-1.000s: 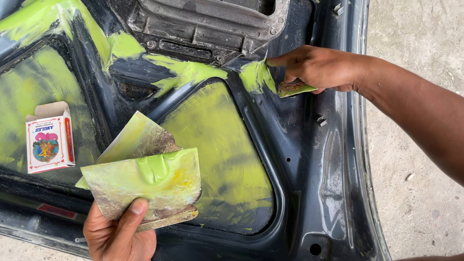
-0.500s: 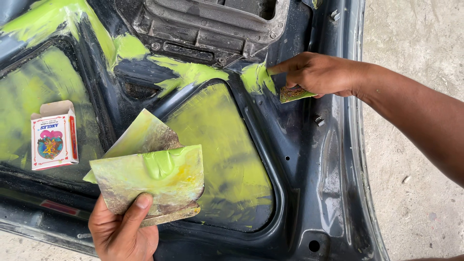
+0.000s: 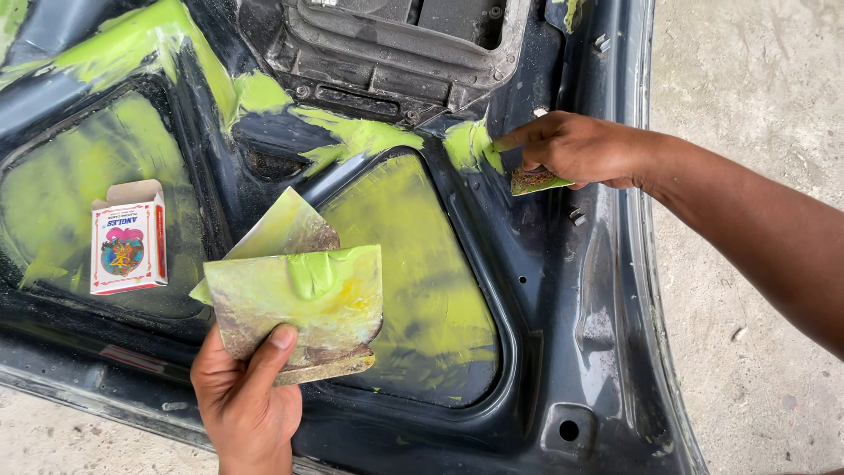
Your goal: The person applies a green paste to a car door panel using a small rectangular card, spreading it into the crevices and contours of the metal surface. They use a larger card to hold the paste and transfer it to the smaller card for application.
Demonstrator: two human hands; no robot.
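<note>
Lying flat on concrete floor (image 3: 756, 70), filling most of the view: one dark car body panel (image 3: 563, 299), underside up, ribbed and recessed, smeared in many places with yellow-green filler. Two large recesses coated in it — one at centre (image 3: 413, 281), one at far left (image 3: 53, 202) — plus streaks along the ribs at upper left. One black moulded fitting (image 3: 387, 44) at top centre.

Next in size, two flat mixing boards, stacked and fanned: front board (image 3: 299, 303) with a wet blob of filler near its top edge, back board (image 3: 286, 227) angled up behind it. Both pinched at the lower edge by left hand (image 3: 246, 396), thumb on top, fingers underneath (closed firmly, not loose). Held above the panel's lower middle, over the near rib.

One small cardboard box (image 3: 129, 236), white and red, flap open, resting in the left recess — well apart from both hands.

Smallest: one little spreader (image 3: 534, 181), filler-stained, gripped in right hand (image 3: 576, 149) with forefinger stretched out to the left. Long edge running roughly left to right, pressed to the rib just beside a fresh green patch (image 3: 470, 145) at upper centre. Patch directly left of the spreader, touching or nearly so; right hand far nearer to it than left. Supply of filler down and to the left, on the front board.
</note>
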